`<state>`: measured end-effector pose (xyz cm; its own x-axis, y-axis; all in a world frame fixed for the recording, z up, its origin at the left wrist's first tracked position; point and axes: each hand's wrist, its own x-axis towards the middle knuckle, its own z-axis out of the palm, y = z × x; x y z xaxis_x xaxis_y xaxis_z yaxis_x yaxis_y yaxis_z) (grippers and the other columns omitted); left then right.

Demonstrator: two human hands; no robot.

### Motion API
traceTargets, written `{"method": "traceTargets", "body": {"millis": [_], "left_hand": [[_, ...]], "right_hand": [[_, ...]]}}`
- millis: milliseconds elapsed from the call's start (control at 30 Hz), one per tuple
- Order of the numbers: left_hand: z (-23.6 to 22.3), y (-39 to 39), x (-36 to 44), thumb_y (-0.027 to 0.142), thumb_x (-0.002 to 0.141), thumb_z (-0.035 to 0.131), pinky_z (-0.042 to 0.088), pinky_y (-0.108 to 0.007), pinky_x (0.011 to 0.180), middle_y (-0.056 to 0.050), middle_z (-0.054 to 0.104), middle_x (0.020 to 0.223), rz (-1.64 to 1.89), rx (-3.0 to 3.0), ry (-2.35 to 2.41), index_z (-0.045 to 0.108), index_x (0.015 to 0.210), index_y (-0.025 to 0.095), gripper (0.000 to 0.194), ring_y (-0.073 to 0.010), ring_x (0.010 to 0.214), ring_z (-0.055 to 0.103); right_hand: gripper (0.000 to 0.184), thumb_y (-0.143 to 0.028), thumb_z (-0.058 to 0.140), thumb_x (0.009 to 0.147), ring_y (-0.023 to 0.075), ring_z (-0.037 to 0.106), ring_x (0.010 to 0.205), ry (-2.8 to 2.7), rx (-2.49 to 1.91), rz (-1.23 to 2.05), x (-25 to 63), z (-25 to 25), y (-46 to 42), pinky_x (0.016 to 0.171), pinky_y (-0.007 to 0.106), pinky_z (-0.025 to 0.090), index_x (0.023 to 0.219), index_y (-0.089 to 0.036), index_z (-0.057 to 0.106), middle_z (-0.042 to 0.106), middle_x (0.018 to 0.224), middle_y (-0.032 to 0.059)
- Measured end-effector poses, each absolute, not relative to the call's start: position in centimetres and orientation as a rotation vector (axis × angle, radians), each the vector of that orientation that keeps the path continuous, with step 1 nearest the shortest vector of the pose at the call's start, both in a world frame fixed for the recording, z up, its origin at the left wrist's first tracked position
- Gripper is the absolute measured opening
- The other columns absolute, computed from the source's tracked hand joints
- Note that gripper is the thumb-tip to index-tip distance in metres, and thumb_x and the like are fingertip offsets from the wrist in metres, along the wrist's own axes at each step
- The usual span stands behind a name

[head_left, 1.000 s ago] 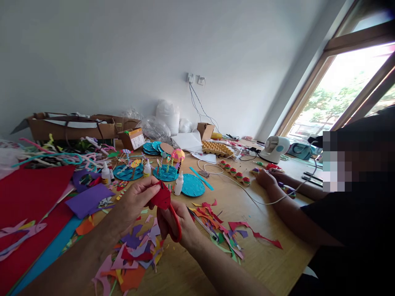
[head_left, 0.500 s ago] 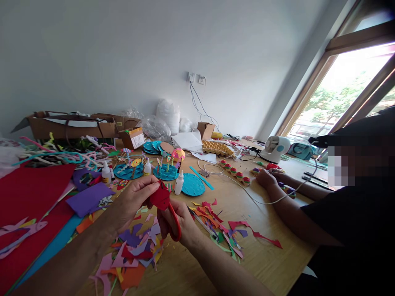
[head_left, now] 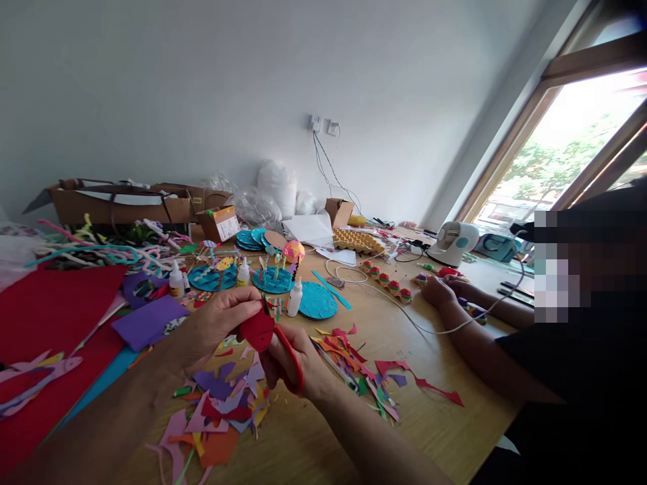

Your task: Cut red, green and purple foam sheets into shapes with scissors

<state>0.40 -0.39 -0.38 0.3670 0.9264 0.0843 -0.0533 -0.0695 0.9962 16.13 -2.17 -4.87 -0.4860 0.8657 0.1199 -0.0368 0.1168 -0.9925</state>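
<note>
Tabletop [head_left: 424,434]: wood, beneath both my hands.
Right hand [head_left: 309,362]: curled around the scissors' red handles.
Left hand [head_left: 220,323]: pinching the red piece between thumb and fingers at its upper edge.
Scissors [head_left: 299,381]: rigid and probably light, best held by the loops; I can't tell how far the blades part.
Red piece [head_left: 257,331]: raised between my hands, above the tabletop; I judge it nearly weightless, thin, bendy, easily creased or torn, not slippery, so a light pinch near the rim suits it.
Scraps [head_left: 218,447]: lying below it, loose and flimsy.
</note>
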Motion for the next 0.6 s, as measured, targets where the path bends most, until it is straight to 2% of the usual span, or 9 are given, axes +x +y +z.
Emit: {"method": "traceTargets", "body": {"millis": [600], "left_hand": [[-0.14, -0.31, -0.25, 0.033, 0.074, 0.060, 0.031, -0.016, 0.046, 0.007, 0.047, 0.053, 0.901, 1.315, 0.793, 0.053, 0.063, 0.018, 0.020, -0.0065, 0.047, 0.038]], "right_hand": [[0.054, -0.069, 0.047, 0.072, 0.0055, 0.040, 0.036, -1.673, -0.806, 1.495, 16.30, -4.66, -2.21, 0.037, 0.016, 0.028, 0.068, -0.015, 0.048, 0.047, 0.044, -0.0036]]}}
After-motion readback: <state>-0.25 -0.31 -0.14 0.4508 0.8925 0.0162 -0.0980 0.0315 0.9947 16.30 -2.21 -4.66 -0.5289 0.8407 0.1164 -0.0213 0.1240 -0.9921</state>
